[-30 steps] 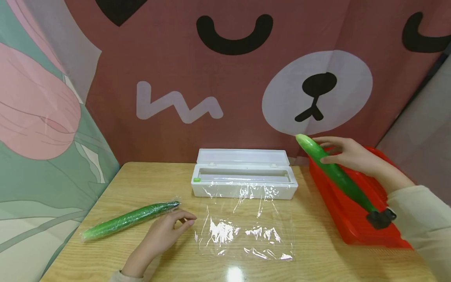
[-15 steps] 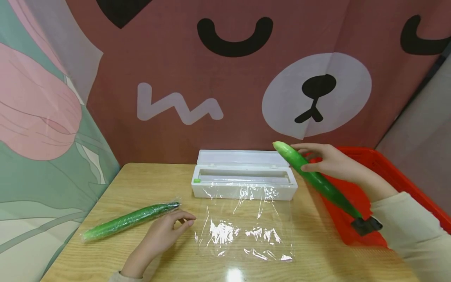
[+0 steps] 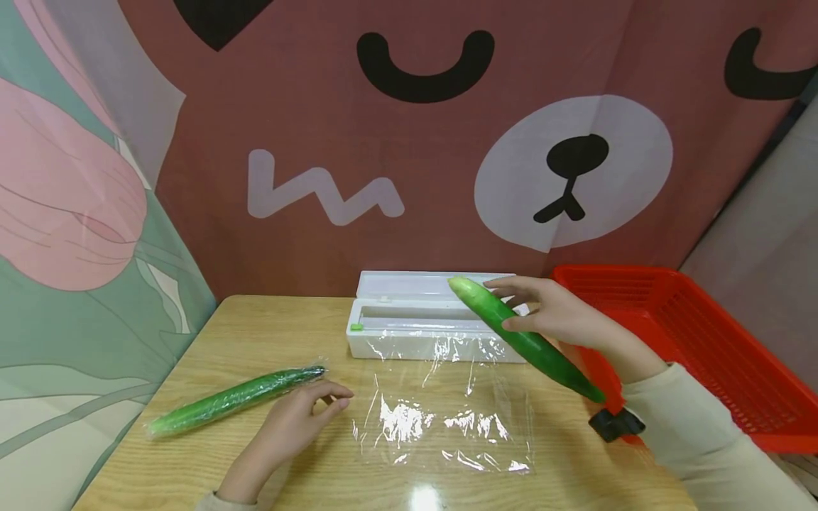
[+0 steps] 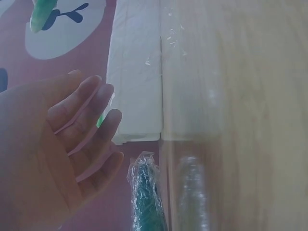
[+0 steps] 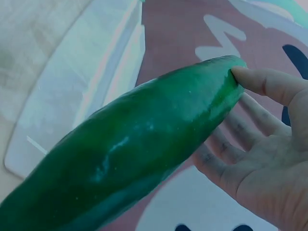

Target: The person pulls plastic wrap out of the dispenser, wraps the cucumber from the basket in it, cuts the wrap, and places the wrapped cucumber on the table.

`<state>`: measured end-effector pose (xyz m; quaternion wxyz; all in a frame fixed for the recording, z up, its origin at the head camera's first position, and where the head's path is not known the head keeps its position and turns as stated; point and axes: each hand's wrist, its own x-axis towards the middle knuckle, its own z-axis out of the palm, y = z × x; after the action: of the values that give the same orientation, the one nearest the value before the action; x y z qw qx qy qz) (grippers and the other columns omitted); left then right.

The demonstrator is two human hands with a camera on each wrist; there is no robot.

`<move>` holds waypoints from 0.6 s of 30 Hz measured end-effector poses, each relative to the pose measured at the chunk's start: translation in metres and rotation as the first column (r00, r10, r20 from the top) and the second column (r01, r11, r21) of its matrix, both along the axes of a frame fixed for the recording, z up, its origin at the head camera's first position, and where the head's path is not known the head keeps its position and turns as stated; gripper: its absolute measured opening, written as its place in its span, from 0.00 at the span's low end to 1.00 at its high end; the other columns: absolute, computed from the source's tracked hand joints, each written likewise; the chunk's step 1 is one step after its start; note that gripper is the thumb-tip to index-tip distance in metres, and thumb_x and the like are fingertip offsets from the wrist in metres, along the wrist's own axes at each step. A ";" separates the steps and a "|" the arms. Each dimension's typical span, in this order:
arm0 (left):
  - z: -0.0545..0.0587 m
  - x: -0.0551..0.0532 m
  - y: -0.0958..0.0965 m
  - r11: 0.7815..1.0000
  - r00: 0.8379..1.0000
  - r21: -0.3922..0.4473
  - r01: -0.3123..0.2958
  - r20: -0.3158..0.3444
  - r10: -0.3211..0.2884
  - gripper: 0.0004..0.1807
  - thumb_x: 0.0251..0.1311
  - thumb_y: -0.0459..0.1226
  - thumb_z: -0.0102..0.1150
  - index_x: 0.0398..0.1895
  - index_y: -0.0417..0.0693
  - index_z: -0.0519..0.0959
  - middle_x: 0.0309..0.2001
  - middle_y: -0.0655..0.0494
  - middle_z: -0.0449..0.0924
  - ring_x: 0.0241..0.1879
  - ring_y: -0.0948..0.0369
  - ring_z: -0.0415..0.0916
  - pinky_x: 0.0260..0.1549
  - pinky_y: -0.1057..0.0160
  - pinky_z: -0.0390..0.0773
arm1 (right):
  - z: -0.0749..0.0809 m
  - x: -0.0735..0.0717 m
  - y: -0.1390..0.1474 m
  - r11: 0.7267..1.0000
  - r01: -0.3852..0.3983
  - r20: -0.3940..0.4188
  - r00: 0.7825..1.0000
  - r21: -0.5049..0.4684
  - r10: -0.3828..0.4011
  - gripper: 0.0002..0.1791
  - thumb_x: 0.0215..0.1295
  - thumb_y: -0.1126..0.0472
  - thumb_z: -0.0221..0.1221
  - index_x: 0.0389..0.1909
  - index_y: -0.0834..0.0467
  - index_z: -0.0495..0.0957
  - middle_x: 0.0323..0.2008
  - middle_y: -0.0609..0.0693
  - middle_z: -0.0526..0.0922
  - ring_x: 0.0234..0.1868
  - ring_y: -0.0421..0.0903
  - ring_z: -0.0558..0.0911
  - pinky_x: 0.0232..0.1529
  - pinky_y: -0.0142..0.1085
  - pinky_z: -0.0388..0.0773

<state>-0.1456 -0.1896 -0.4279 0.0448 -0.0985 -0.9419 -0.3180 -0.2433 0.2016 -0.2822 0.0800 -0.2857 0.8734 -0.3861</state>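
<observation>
Above the cling film (image 3: 441,419), your right hand (image 3: 556,316) grips a bare cucumber (image 3: 524,341) — left hand (image 3: 287,426) rests flat, fingers relaxed, steadying nothing, beside the wrapped cucumber (image 3: 236,399).

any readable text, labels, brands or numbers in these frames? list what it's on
None readable.
Backdrop cloth: only a cartoon bear face and a white zigzag mark, no letters.
White wrap box: no label visible.
Red basket, both cucumbers: no print.

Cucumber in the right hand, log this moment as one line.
right hand grips bare cucumber above plastic wrap sheet | left hand rests on table beside wrapped cucumber | wrap dispenser open
</observation>
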 end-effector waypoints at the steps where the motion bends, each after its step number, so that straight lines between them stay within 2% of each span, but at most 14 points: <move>1: 0.000 0.000 0.000 1.000 1.000 0.000 -0.005 0.004 0.005 0.06 0.66 0.44 0.63 0.43 0.62 0.86 0.41 0.77 0.81 0.42 0.68 0.78 0.42 0.58 0.77 | -0.003 0.000 -0.004 1.000 -0.002 0.001 1.000 0.006 0.002 0.31 0.61 0.67 0.66 0.67 0.57 0.71 0.60 0.58 0.77 0.56 0.58 0.77 0.45 0.45 0.82; 4: 0.000 0.000 -0.001 1.000 1.000 0.001 -0.007 0.012 0.007 0.07 0.65 0.43 0.63 0.44 0.61 0.86 0.41 0.78 0.80 0.42 0.68 0.78 0.43 0.57 0.77 | -0.013 0.001 -0.015 1.000 -0.023 0.004 1.000 0.015 0.023 0.30 0.60 0.67 0.67 0.64 0.58 0.73 0.58 0.57 0.78 0.56 0.58 0.77 0.46 0.47 0.82; 9: 0.000 -0.001 -0.003 1.000 1.000 -0.003 -0.003 0.016 0.003 0.07 0.65 0.43 0.63 0.44 0.61 0.86 0.42 0.77 0.80 0.43 0.67 0.78 0.43 0.57 0.77 | -0.028 0.003 -0.032 0.995 -0.101 0.024 0.995 -0.026 0.101 0.28 0.60 0.68 0.67 0.63 0.61 0.74 0.56 0.56 0.79 0.54 0.56 0.78 0.44 0.43 0.82; 13: 0.001 -0.001 -0.003 1.000 1.000 -0.005 -0.007 0.019 0.008 0.07 0.65 0.43 0.63 0.44 0.61 0.86 0.42 0.77 0.80 0.43 0.67 0.78 0.44 0.57 0.77 | -0.038 0.005 -0.045 0.990 -0.142 0.022 0.990 -0.017 0.142 0.28 0.59 0.68 0.67 0.62 0.59 0.76 0.55 0.53 0.81 0.53 0.53 0.79 0.44 0.41 0.82; 18: 0.002 -0.001 -0.004 1.000 1.000 0.001 -0.017 0.011 0.017 0.07 0.65 0.42 0.64 0.44 0.61 0.86 0.42 0.76 0.81 0.44 0.67 0.78 0.45 0.56 0.77 | -0.049 0.008 -0.061 0.984 -0.176 0.060 0.982 -0.015 0.177 0.27 0.59 0.69 0.67 0.61 0.59 0.77 0.54 0.53 0.81 0.52 0.53 0.79 0.44 0.38 0.82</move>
<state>-0.1463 -0.1938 -0.4258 0.0421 -0.0887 -0.9428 -0.3187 -0.2350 0.1409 -0.3308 0.1391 -0.3506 0.8399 -0.3902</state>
